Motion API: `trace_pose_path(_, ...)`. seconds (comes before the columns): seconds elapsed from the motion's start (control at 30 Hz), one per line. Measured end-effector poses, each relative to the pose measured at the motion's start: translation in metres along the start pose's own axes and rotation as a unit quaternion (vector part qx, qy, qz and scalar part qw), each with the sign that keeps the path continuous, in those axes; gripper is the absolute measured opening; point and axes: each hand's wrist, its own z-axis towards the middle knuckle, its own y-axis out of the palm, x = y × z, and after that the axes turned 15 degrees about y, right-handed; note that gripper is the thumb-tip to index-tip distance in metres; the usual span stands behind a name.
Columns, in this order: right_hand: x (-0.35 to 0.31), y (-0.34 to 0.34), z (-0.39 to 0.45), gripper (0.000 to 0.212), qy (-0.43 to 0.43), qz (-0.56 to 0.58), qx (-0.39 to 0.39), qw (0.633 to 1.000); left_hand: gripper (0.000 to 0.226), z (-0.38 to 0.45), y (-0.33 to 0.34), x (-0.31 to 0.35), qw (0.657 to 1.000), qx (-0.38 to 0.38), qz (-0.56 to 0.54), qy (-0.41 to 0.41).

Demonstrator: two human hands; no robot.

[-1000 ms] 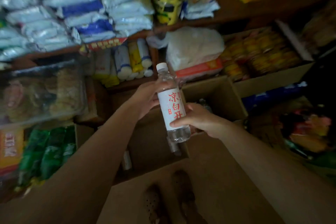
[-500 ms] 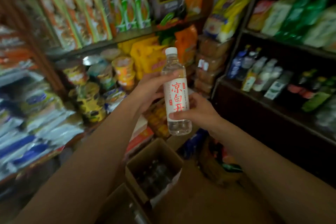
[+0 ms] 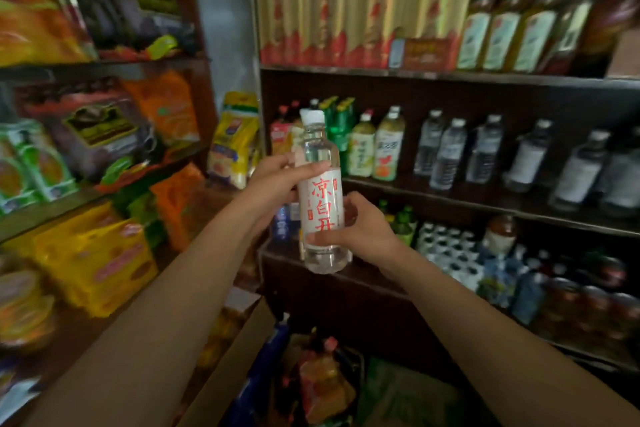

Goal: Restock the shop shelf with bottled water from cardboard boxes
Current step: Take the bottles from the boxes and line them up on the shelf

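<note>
A clear water bottle [image 3: 320, 201] with a white cap and a white label with red characters stands upright in front of me, held by both hands. My left hand [image 3: 273, 184] grips its upper part from the left, thumb across the front. My right hand [image 3: 360, 229] holds the lower part from the right. Behind it runs a dark drinks shelf [image 3: 485, 204] with a row of water bottles [image 3: 481, 152] and green tea bottles [image 3: 375, 146].
Snack bags and yellow packs [image 3: 93, 260] fill the shelves on the left. A lower shelf [image 3: 363, 274] holds more bottles [image 3: 446, 246]. A cardboard box flap [image 3: 239, 354] and coloured packs lie on the floor below. Tall bottles [image 3: 512, 24] stand on the top shelf.
My view has swung up and right from the open box on the floor to the drinks shelf. The bottle stays held in both hands the same way.
</note>
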Motion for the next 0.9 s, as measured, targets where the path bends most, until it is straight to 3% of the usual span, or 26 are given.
trace_pose_path(0.13,0.008,-0.072,0.019,0.058,0.009,0.022,0.05,0.998,0.016,0.049,0.065,0.002,0.998,-0.059,-0.016,0.025)
trace_pose_path(0.4,0.041,-0.179,0.05,0.061,0.031,0.029,0.188,0.981,0.038,0.135,0.18,-0.016,0.98,-0.186,-0.054,0.035)
trace_pose_path(0.53,0.063,-0.223,0.063,0.059,0.06,0.056,0.26,0.962,0.021,0.171,0.242,-0.028,0.961,-0.259,-0.092,0.037)
trace_pose_path(0.9,0.125,-0.325,0.073,0.058,0.117,0.067,0.377,0.917,0.041,0.219,0.388,-0.061,0.91,-0.391,-0.133,0.041)
